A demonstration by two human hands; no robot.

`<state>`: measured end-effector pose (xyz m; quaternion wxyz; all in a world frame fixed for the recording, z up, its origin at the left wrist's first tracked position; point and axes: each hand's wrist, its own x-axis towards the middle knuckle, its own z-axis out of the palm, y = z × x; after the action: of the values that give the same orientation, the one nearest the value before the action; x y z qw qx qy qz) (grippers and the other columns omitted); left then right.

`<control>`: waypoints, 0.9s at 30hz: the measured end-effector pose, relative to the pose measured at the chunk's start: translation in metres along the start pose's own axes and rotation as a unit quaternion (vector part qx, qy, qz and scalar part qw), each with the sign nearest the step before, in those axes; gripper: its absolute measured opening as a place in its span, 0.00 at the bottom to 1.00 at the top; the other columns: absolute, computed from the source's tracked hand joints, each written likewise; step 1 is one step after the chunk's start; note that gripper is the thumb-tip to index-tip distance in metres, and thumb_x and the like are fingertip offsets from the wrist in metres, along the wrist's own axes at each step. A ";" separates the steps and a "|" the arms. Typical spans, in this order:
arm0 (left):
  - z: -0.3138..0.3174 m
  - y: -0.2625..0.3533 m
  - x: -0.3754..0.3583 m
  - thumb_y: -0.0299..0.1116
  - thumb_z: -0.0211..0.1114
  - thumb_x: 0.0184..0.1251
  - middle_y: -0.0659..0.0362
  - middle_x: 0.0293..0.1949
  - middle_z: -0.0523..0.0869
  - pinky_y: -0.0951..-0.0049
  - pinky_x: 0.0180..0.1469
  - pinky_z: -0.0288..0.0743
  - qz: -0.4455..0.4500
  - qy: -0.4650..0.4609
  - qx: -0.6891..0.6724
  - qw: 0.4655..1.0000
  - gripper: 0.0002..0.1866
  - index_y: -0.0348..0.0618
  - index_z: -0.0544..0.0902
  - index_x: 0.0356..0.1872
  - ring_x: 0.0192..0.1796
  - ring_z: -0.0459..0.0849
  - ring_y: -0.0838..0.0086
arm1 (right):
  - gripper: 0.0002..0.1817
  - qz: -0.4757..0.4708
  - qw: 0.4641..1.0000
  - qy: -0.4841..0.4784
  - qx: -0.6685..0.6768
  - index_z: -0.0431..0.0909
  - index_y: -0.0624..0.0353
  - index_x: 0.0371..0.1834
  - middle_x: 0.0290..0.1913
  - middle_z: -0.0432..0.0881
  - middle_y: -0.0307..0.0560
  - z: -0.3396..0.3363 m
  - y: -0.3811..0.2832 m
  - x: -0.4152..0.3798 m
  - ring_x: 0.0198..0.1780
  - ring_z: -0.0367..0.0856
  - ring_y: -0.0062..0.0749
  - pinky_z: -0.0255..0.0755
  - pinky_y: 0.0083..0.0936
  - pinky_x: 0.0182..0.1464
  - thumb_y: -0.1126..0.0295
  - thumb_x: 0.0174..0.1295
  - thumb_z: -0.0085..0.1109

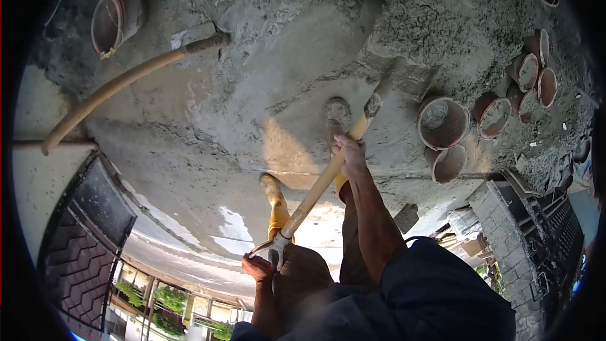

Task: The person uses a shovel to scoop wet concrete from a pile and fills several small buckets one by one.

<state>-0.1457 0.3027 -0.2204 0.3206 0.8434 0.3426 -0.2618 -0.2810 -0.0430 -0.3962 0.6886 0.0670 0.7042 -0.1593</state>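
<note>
- The person holds a long yellow wooden shovel [328, 173]. Its grey, mud-caked blade [404, 76] is dug into the big grey pile of wet cement [303, 44] on the ground.
- The right hand [349, 155] is closed tight around the middle of the handle. The left hand [257, 268] is closed around the grip at the handle's end, far from the pile.
- Two muddy yellow rubber boots [275, 205] stand right in the wet part of the pile. It looks slippery, so a hard pull could make a foot slide.
- Round reddish-brown buckets [443, 123] sit just beside the blade. A wide swing could knock one over.
- A second tool with a long tan handle [126, 82] lies across the pile, on the side away from the buckets. A step back onto it could make the person trip.
- Wet cement could splash onto bare arms.
</note>
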 end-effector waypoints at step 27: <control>-0.063 -0.009 0.115 0.53 0.45 0.64 0.61 0.06 0.64 0.70 0.10 0.64 -0.158 -0.246 -0.070 0.954 0.22 0.49 0.65 0.17 0.07 0.64 0.70 | 0.10 -0.188 0.974 0.117 0.040 0.67 0.54 0.22 0.18 0.64 0.35 -0.011 0.089 -0.014 0.15 0.63 0.24 0.61 0.24 0.17 0.73 0.51 0.61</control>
<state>-0.0664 0.4001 -0.2579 0.4080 0.6629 0.3997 -0.4842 -0.2631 0.0461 -0.3942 0.5558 -0.0211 0.7730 -0.3051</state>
